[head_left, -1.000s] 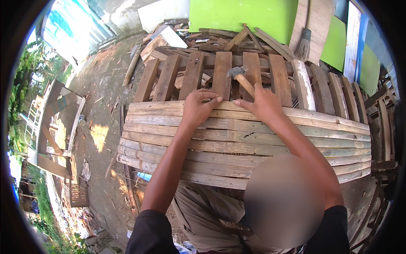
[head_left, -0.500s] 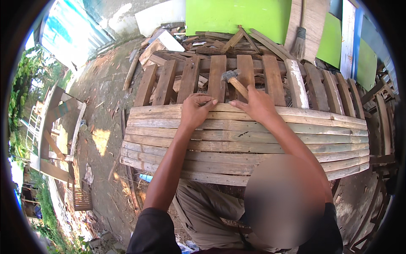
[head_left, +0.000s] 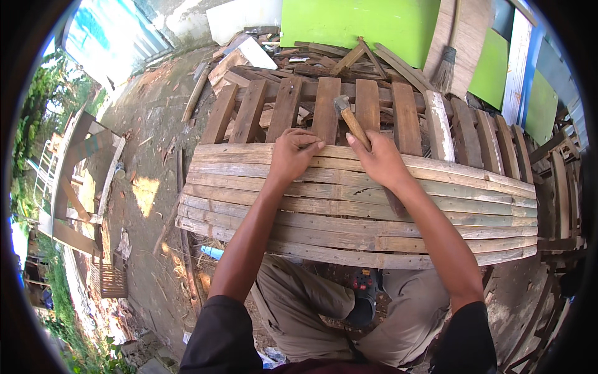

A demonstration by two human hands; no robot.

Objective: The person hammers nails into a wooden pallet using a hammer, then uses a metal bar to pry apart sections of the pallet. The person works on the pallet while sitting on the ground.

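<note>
Pale wood panel: weathered slatted panel of long horizontal boards (head_left: 349,206), lying across the person's knees.
Left hand: left hand (head_left: 293,156) pressed on the panel's far edge, fingers (head_left: 309,144) curled together; whether they pinch anything, cannot tell.
Right hand: right hand (head_left: 381,161) with fingers clamped on the handle of a wooden-handled hammer with grey metal head (head_left: 349,118), raised just beyond the panel's far edge.
Behind: brown wooden pallet of upright slats (head_left: 324,109); bright green board (head_left: 361,22); straw brush (head_left: 443,68) leaning on planks.
Ground: bare dirt floor (head_left: 149,156).
</note>
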